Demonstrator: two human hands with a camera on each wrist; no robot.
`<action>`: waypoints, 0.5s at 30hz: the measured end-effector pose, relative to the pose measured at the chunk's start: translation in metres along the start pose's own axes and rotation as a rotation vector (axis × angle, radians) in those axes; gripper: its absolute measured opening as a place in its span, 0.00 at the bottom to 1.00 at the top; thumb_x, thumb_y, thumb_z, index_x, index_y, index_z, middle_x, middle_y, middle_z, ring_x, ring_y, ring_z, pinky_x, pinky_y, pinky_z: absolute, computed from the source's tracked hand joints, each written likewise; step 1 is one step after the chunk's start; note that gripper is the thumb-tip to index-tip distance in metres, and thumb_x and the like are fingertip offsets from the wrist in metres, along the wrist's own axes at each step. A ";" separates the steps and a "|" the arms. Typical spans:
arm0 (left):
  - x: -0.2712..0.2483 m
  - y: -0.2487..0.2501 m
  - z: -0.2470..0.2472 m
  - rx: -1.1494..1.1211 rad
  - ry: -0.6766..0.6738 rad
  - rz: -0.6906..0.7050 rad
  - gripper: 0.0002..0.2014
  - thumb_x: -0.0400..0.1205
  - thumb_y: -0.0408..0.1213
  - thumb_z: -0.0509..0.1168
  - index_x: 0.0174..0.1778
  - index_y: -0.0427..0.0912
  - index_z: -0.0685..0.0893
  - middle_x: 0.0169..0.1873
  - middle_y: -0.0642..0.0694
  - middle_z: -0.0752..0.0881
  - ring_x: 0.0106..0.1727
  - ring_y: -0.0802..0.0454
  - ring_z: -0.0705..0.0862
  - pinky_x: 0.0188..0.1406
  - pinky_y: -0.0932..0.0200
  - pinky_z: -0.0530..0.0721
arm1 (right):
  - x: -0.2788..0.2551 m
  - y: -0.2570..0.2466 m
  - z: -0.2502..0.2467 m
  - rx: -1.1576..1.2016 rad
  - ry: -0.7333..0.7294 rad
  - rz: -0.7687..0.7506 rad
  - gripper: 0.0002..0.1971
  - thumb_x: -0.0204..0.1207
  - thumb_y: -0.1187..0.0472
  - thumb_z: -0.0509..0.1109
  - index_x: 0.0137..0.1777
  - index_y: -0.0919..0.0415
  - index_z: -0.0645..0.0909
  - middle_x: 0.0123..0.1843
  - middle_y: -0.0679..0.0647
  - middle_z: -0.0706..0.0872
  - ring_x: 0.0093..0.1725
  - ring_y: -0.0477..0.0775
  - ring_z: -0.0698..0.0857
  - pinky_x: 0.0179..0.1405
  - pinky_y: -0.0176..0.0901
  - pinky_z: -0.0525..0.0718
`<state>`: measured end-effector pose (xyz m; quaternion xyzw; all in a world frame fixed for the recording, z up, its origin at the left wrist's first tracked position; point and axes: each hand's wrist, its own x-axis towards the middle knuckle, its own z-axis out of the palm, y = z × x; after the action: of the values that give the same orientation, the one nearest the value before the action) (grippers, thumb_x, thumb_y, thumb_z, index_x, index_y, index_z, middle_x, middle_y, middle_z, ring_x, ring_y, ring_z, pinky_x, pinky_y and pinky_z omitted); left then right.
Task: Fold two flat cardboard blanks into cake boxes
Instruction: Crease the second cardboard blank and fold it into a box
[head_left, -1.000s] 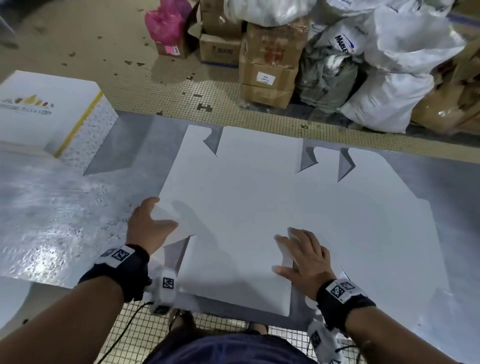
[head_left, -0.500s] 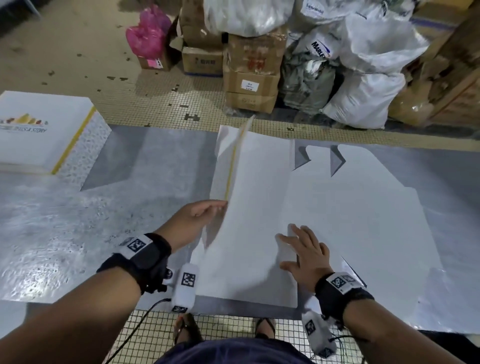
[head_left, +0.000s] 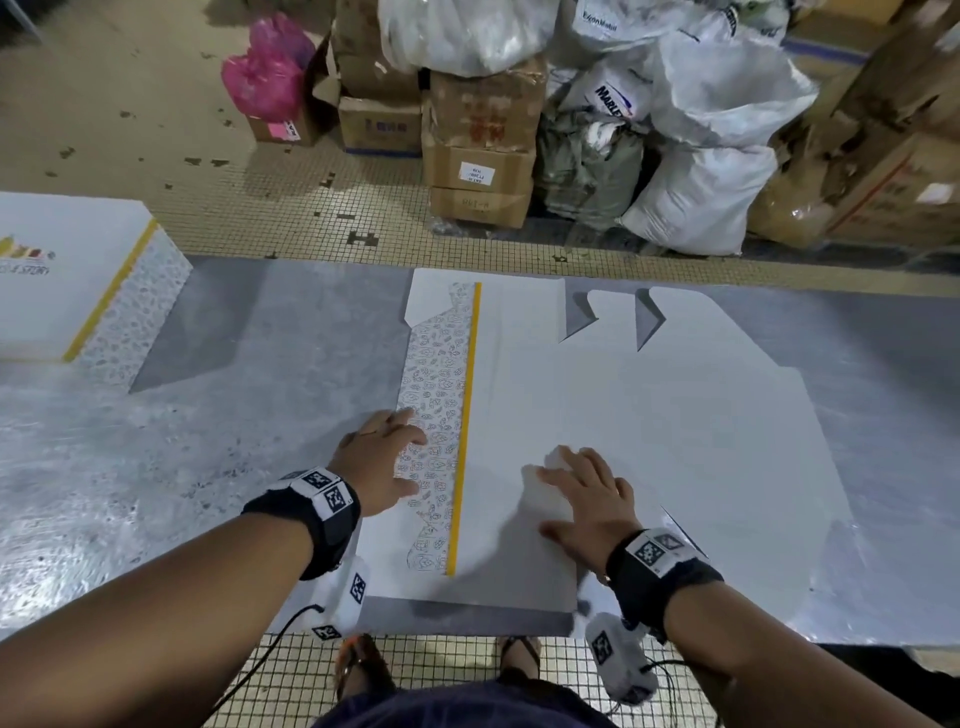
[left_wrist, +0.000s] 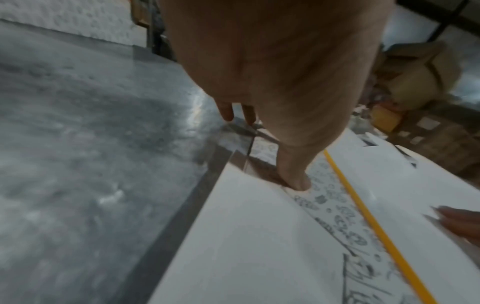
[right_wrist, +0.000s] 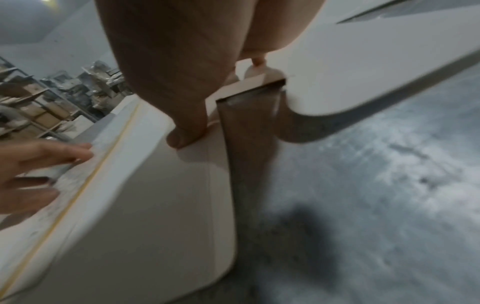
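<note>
A large white cardboard blank (head_left: 649, 415) lies flat on the grey table (head_left: 156, 467). Its left panel (head_left: 436, 415) is folded over onto the blank, showing a patterned face and a yellow stripe (head_left: 465, 431). My left hand (head_left: 382, 460) presses flat on that folded panel near its left edge; in the left wrist view the thumb (left_wrist: 296, 176) pushes down on the patterned strip (left_wrist: 337, 216). My right hand (head_left: 587, 493) lies flat with spread fingers on the white blank, right of the stripe. In the right wrist view the thumb (right_wrist: 182, 139) presses the blank (right_wrist: 142, 205) beside a notch.
A finished white cake box (head_left: 67, 291) with a yellow line stands at the table's far left. Beyond the table, cardboard cartons (head_left: 478, 140), white sacks (head_left: 717, 140) and a pink bag (head_left: 267, 78) sit on the tiled floor. My feet show below the near table edge.
The left hand lifted the blank's left panel upright, then folded it over to the right and now presses it flat. The right hand stayed pressed on the blank.
</note>
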<state>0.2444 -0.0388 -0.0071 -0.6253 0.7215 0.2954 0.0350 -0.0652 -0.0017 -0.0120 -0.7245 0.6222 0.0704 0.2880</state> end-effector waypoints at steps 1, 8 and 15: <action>0.001 -0.001 0.000 0.017 -0.002 -0.012 0.37 0.79 0.49 0.74 0.83 0.57 0.64 0.87 0.59 0.51 0.87 0.57 0.48 0.84 0.45 0.56 | 0.001 -0.004 -0.004 -0.027 -0.016 0.000 0.36 0.74 0.45 0.72 0.81 0.38 0.62 0.88 0.44 0.48 0.86 0.50 0.40 0.84 0.56 0.47; 0.004 -0.005 0.000 0.118 -0.056 -0.104 0.44 0.78 0.60 0.70 0.86 0.65 0.51 0.86 0.60 0.36 0.86 0.55 0.30 0.84 0.40 0.37 | 0.026 -0.051 -0.024 -0.210 -0.078 -0.274 0.38 0.76 0.54 0.68 0.85 0.48 0.56 0.89 0.47 0.41 0.88 0.56 0.40 0.85 0.58 0.47; -0.005 -0.018 0.018 0.045 -0.042 -0.268 0.50 0.74 0.75 0.59 0.78 0.75 0.26 0.76 0.55 0.14 0.78 0.45 0.14 0.79 0.33 0.24 | 0.063 -0.095 -0.020 -0.234 -0.120 -0.348 0.25 0.82 0.46 0.63 0.79 0.46 0.67 0.83 0.49 0.61 0.81 0.57 0.59 0.78 0.56 0.60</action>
<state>0.2565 -0.0264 -0.0269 -0.7088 0.6371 0.2847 0.1035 0.0329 -0.0600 0.0070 -0.8441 0.4570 0.1343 0.2462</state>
